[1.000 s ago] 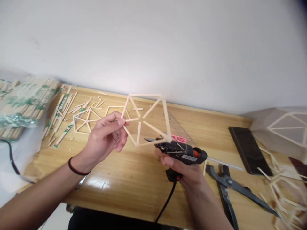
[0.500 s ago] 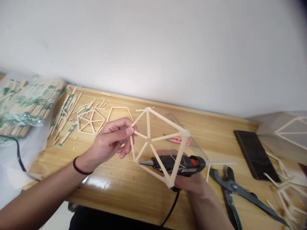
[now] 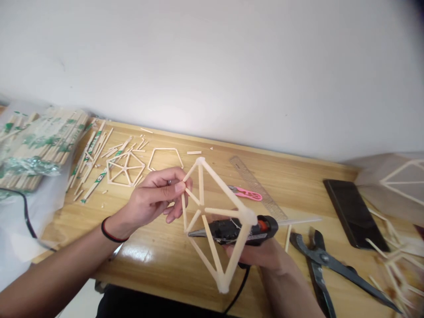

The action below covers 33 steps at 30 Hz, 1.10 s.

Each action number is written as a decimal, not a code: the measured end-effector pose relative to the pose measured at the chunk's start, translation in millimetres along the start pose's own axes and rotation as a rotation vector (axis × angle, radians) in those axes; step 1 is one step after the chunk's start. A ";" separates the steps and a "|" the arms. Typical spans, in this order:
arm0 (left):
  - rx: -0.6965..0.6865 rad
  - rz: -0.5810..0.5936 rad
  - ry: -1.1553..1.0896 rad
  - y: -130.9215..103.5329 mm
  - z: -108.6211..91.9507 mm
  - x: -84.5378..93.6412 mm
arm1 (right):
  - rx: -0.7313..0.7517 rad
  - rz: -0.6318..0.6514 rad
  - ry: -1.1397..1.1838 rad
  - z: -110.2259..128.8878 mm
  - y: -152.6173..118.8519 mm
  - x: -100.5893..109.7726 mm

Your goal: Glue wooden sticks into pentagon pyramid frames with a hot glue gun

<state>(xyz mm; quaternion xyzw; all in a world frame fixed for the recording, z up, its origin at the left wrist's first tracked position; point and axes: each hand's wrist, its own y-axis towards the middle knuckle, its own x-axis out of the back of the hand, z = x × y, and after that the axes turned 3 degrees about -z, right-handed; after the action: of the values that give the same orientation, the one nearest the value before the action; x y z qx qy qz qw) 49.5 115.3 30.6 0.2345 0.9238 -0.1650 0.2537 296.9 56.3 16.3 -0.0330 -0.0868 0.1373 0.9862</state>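
Pinched between the thumb and fingers of my left hand (image 3: 162,194) is one corner of a pentagon frame of wooden sticks (image 3: 228,185), with spokes running inward to its middle. The frame is tilted, its right side nearer to me. My right hand (image 3: 255,256) grips a black glue gun (image 3: 232,230) behind the frame, partly hidden by the sticks. The gun's metal nozzle points left and meets the frame's lower left corner, or is very close to it. A pale glue stick (image 3: 300,221) juts from the gun's back end.
Left lie bagged chopsticks (image 3: 62,137), loose sticks (image 3: 96,154), a spoked pentagon (image 3: 126,168) and a plain stick outline (image 3: 165,149). Beyond the gun are a pink-handled cutter (image 3: 248,193) and a clear ruler (image 3: 258,185). Large pliers (image 3: 323,258) and a black phone (image 3: 356,214) lie right.
The pentagon frame has turned in my left hand, its right side swinging down and nearer. My right hand has shifted the glue gun slightly left and down, its nozzle now at the lower left corner.
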 end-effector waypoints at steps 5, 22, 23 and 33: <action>-0.051 0.089 0.028 -0.3 2.6 0.7 | -0.014 0.247 0.121 3.6 6.7 0.4; -0.109 0.299 0.039 2.0 5.5 1.0 | -0.093 0.446 0.350 7.8 10.0 -1.2; -0.127 0.311 0.038 2.5 6.2 1.8 | -0.092 0.449 0.353 6.9 9.3 -1.2; -0.263 0.323 0.076 2.5 1.0 13.1 | -0.156 0.336 0.281 -1.1 3.5 5.5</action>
<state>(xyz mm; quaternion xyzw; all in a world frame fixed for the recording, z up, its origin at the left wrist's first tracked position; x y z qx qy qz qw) 41.2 121.6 22.2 0.3503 0.8967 0.0089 0.2704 301.4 61.1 15.8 -0.1418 0.0477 0.2866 0.9463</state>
